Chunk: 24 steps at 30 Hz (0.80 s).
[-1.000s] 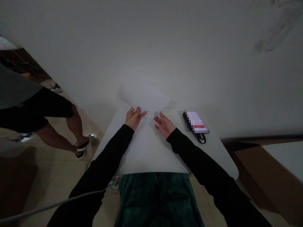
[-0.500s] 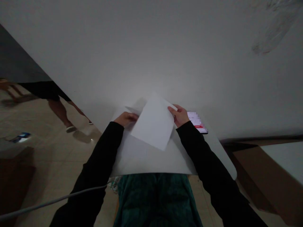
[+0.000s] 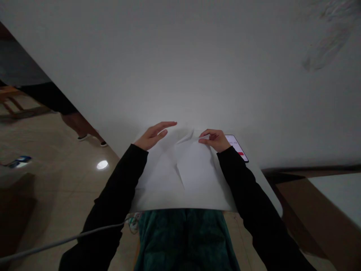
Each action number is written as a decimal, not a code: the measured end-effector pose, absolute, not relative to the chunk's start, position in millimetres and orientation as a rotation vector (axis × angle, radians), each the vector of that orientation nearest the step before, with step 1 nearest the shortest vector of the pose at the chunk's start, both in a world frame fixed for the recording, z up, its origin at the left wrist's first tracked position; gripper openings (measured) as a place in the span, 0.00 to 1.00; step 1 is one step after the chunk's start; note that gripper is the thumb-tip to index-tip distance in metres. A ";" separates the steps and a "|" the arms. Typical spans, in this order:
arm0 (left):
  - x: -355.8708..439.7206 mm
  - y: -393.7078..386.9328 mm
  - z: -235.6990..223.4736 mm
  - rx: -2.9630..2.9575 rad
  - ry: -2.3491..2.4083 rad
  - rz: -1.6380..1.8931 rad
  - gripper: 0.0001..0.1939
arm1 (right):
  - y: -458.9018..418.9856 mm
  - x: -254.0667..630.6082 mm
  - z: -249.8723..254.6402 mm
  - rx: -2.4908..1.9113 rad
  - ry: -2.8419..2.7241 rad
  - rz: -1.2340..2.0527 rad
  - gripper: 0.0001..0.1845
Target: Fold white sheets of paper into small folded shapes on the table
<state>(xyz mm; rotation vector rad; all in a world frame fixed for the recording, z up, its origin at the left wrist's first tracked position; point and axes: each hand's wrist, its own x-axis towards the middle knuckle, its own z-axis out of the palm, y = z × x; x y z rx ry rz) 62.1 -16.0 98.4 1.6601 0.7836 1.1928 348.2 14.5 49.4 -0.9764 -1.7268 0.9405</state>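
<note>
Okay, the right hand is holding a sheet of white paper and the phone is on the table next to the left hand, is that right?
Not quite: in the head view, the phone is on the table next to the right hand, not the left hand. The right hand is holding a sheet of white paper, as you said.

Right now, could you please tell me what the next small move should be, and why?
I would probably bring the left hand to the left edge of the white paper sheet: the right hand pinches it near its top, while the left is open and holds nothing.
</note>
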 end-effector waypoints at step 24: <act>57.5 1.7 143.6 1.523 0.937 0.856 0.10 | 4.7 355.5 68.8 -0.892 -1.443 1.134 0.10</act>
